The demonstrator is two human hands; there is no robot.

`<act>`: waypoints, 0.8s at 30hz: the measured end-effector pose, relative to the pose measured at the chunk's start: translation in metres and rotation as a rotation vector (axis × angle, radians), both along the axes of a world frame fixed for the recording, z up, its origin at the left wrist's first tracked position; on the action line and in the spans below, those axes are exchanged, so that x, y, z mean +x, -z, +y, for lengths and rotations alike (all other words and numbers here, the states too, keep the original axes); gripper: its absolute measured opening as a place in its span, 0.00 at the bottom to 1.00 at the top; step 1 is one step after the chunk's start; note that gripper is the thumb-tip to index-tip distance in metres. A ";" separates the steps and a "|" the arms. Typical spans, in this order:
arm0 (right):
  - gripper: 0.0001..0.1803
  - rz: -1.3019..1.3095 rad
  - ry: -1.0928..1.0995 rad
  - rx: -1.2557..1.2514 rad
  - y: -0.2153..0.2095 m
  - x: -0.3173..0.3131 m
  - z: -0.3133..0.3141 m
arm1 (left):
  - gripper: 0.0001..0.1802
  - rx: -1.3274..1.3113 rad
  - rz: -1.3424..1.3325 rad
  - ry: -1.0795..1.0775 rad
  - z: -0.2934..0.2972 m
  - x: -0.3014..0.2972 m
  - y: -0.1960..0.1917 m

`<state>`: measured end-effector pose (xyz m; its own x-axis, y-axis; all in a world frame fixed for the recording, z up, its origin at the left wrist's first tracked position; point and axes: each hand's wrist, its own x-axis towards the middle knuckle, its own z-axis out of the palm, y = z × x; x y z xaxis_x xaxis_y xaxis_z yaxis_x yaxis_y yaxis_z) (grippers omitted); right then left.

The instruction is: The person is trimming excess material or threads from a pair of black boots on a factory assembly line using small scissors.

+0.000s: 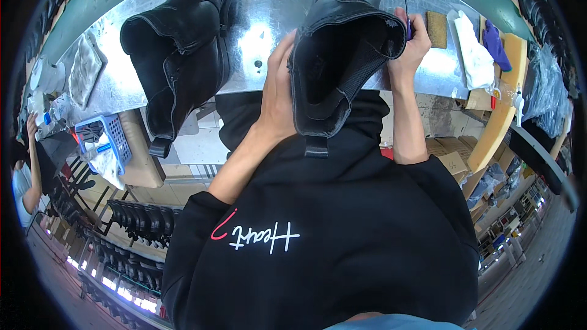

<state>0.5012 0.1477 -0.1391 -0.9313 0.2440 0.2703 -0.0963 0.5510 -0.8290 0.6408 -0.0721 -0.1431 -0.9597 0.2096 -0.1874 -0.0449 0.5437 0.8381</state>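
nearest the camera is the black top [318,208] on the person's torso. beyond it, the boot in hand [323,113] sits at the near edge of the metal table [260,76], opening toward the wearer.

judged step: finishing work at the boot's right rim. keep the rim taut; use short, controlled strokes; hold the point off the leather and clear of the fingers.

right hand [411,49]: thumb and fingers pinch a slim tool [408,29], tip directed away from the body; tool type unclear. forearm near vertical.

left hand [279,95]: laid along the shaft's left side, forearm slanting inward; whether it clamps the shaft cannot be told.
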 end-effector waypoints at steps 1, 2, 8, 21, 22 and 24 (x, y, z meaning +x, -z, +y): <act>0.23 0.001 -0.001 -0.004 -0.001 0.000 -0.001 | 0.54 -0.004 0.001 -0.001 -0.001 0.003 -0.006; 0.23 -0.008 0.004 0.003 -0.002 0.000 -0.002 | 0.57 0.072 0.221 -0.073 -0.001 0.003 -0.020; 0.22 -0.001 -0.007 -0.037 -0.003 0.000 -0.003 | 0.55 0.411 0.755 -0.390 0.005 -0.024 -0.054; 0.22 0.028 -0.032 -0.015 0.000 0.000 -0.002 | 0.09 0.703 0.223 -0.496 -0.013 -0.034 -0.131; 0.22 0.025 -0.032 -0.018 -0.001 0.001 -0.003 | 0.07 0.670 0.156 -0.457 -0.016 -0.035 -0.135; 0.22 0.024 -0.032 -0.021 -0.002 0.001 -0.003 | 0.07 0.660 0.118 -0.477 -0.017 -0.038 -0.139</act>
